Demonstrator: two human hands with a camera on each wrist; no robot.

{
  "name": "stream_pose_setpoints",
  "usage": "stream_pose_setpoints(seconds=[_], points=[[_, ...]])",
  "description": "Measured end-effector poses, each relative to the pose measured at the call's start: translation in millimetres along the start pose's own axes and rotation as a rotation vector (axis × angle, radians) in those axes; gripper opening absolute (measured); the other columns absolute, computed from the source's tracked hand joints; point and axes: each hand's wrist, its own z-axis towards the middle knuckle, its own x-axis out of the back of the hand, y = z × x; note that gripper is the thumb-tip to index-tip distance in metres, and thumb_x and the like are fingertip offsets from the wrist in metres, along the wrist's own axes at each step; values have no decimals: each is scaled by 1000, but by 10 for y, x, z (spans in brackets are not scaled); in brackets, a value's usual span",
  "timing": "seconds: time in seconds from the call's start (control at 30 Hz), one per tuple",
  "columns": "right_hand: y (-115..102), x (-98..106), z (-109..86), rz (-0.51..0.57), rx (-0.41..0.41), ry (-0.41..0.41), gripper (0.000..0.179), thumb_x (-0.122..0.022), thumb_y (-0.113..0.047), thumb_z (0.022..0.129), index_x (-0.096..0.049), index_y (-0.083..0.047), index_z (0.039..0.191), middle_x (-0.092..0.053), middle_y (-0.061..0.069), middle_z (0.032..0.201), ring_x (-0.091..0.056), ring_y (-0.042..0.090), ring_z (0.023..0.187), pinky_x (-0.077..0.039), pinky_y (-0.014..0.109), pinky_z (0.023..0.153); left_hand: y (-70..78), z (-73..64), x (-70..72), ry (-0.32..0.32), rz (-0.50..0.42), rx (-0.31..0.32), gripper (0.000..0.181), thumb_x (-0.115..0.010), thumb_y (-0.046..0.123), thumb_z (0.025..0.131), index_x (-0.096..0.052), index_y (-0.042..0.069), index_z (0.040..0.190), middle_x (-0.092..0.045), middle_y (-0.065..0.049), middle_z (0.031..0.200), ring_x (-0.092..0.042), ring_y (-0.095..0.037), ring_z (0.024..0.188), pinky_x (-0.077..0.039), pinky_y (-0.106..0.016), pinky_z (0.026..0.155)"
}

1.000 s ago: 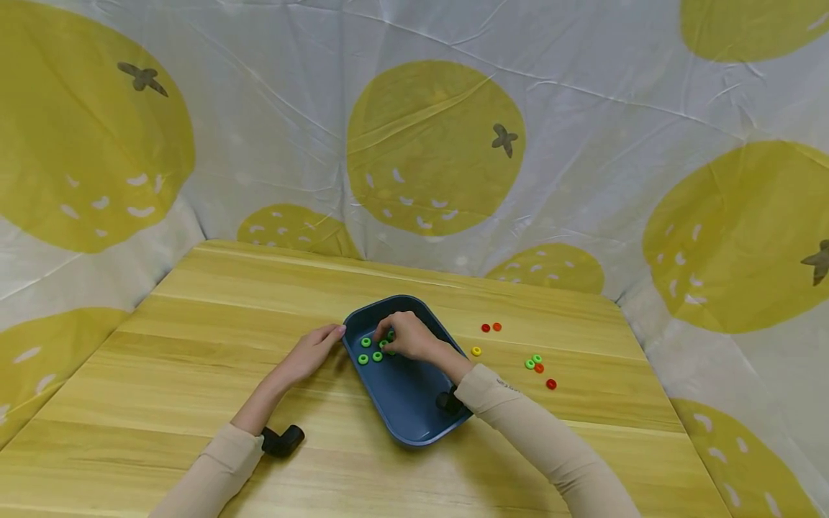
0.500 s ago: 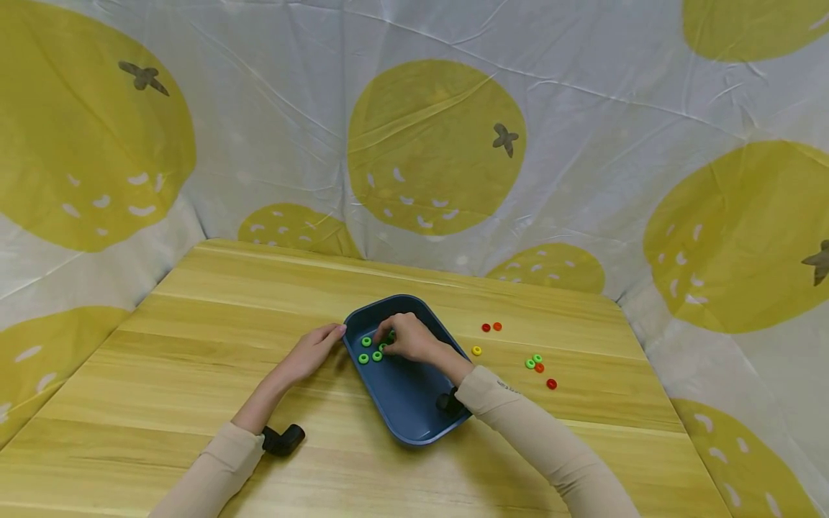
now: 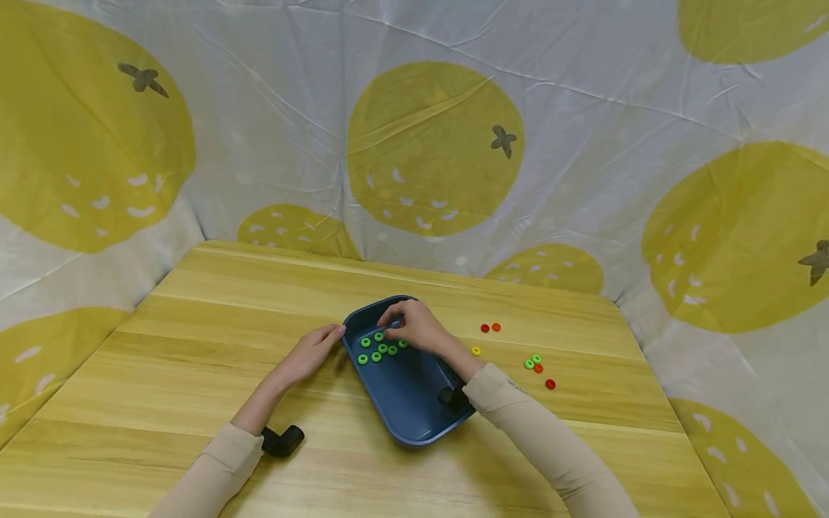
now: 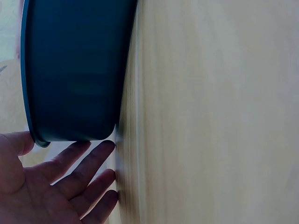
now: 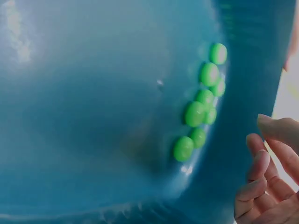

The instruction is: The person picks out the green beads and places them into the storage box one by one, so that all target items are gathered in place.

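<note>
A dark blue rectangular tray (image 3: pixel 413 406) sits aslant on the table, several green ring-shaped beads (image 3: pixel 382 349) gathered at its far left end. In the right wrist view the green beads (image 5: pixel 194 114) lie in a cluster along the tray's end wall. My right hand (image 3: pixel 417 327) hovers over them, fingers loosely bent, nothing between thumb and fingertips. My left hand (image 3: pixel 314 352) rests at the tray's left corner. Its thumb touches the rim and its spread fingers reach the outer wall of the tray (image 4: pixel 74 70), as the left wrist view shows.
Right of the tray lie loose beads: a yellow bead (image 3: pixel 476 351), a red bead (image 3: pixel 485 328) beside an orange bead (image 3: pixel 496 326), green beads (image 3: pixel 532 361) touching another orange one, and a red bead (image 3: pixel 550 384). A fruit-print cloth (image 3: pixel 278 144) hangs behind the wooden table (image 3: pixel 214 309).
My right hand has lifted off the green beads and shifted slightly up and right, uncovering more of them. The left hand and tray have stayed put.
</note>
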Motion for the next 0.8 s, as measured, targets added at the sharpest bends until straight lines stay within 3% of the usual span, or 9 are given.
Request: stream_pose_setpoints(seconds=[0.37, 0.63, 0.8], points=[[-4, 292, -93, 89, -10, 128, 18, -66, -15, 88, -72, -5, 100, -71, 7, 95, -50, 13, 58, -42, 17, 54, -17, 12, -8, 7, -12, 4, 59, -28, 39, 103, -42, -7, 137, -45, -27, 139, -37, -42, 133, -31, -54, 111], [44, 512, -252, 93, -27, 186, 19, -65, -17, 89, -71, -5, 102, -71, 8, 100, -60, 17, 79, -50, 21, 68, -23, 16, -9, 10, -16, 8, 59, -29, 40, 103, -42, -7, 137, -46, -27, 138, -38, -42, 133, -31, -54, 111], [140, 630, -404, 129, -82, 213, 20, -65, -17, 88, -71, -6, 105, -70, 9, 103, -60, 18, 79, -50, 24, 69, -17, 15, -7, 1, -12, 5, 61, -28, 41, 103, -41, -8, 137, -45, -28, 139, -37, -43, 133, -31, -55, 110]])
